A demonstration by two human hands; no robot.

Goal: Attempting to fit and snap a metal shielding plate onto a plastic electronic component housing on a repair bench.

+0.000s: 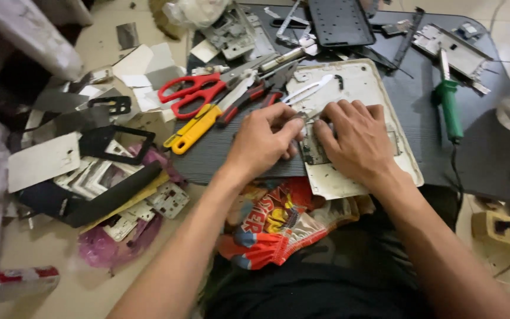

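My left hand (264,142) and right hand (355,142) each keep a grip clamped on the small circuit board (313,150), lying on the white panel (349,100) near the tabletop (491,153) front edge. Beyond: red scissors (193,91), pliers, crowding leftward; open room lies right, before the green-handled tool (448,109).

Red-handled scissors (191,91) lie at the low black table's (491,153) left edge, with a yellow-handled cutter (195,130) and red-handled pliers (249,97) just beside them. White tweezers (309,88) sit near the middle. A green-handled soldering iron (448,106) lies toward the right edge. A black tray (340,22) is at the far edge. On the floor left of the table: a white plate (43,160), black frames (116,142), a pink bag (110,245). A crumpled colourful wrapper (275,227) hangs off the near edge.
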